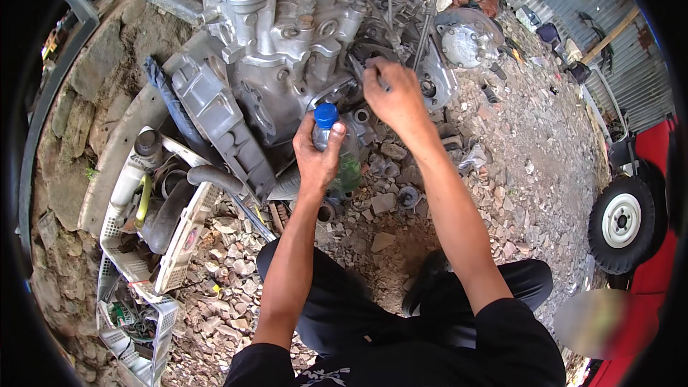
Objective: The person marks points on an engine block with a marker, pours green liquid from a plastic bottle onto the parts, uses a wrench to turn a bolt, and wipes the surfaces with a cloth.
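Note:
My left hand [315, 154] grips a clear plastic bottle [346, 168] with a blue cap, held upright and greenish in its lower part. Above it and to the right, my right hand [394, 89] is closed around a slim, dark grey piece that I cannot make out, against the lower part of a dusty metal engine [276, 64]. A ribbed metal casing [218, 118] lies slanted at the engine's left, beside a dark wrapped hose [161, 86]. A round metal cover [462, 43] is at the upper right.
Broken plastic crates [190, 244] holding pipes and hoses stand at left before a stone wall [72, 172]. Rubble ground [516, 193] surrounds my legs. At right are a red vehicle [652, 258] with a black tyre [602, 233] and a corrugated metal sheet [609, 21].

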Demonstrator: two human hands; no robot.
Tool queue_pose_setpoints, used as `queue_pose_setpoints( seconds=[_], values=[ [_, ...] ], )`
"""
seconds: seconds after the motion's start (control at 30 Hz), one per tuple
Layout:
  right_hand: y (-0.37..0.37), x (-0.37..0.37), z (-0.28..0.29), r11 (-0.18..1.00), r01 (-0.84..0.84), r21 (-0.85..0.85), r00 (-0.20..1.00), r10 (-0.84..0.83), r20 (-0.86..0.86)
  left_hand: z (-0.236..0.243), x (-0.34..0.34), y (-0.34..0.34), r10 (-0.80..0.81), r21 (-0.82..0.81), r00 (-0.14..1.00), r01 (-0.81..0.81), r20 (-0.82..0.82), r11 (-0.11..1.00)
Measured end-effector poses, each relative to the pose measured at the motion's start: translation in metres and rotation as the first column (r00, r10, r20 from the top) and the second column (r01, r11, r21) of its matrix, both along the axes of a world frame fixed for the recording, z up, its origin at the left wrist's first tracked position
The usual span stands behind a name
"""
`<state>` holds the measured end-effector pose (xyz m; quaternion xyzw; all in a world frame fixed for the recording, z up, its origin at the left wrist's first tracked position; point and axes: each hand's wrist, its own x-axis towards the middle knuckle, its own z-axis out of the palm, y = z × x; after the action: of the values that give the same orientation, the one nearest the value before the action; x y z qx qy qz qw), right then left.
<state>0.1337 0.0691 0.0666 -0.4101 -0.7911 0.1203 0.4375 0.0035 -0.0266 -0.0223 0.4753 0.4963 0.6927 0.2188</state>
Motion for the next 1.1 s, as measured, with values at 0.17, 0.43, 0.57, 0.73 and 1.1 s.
queue_pose_setpoints(
  seconds=[0.17,0.43,0.57,0.73,1.1],
  values=[
    [0.006,0.013,-0.022,0.99,-0.018,0.137,0.942,-0.029,0.334,0.005,0.004,0.0,-0.074,-0.034,0.995,0.076,0.06,0.997],
    [-0.006,0.012,-0.019,0.992,-0.004,0.124,0.924,-0.044,0.381,0.017,0.003,-0.006,-0.051,-0.059,0.998,0.053,0.037,0.997],
    [-0.004,0.003,-0.013,0.957,-0.066,0.281,0.971,-0.003,0.241,0.023,0.005,-0.01,-0.088,-0.087,0.992,0.096,0.093,0.992],
    [-0.006,-0.001,-0.007,0.991,0.025,0.131,0.948,-0.065,0.31,0.02,0.005,-0.012,-0.001,-0.053,1.0,0.001,0.005,0.999],
    [0.002,0.005,-0.007,0.999,-0.032,-0.01,0.988,0.03,-0.153,0.027,0.003,-0.02,-0.012,-0.052,1.0,0.011,-0.017,0.999]
  ],
)
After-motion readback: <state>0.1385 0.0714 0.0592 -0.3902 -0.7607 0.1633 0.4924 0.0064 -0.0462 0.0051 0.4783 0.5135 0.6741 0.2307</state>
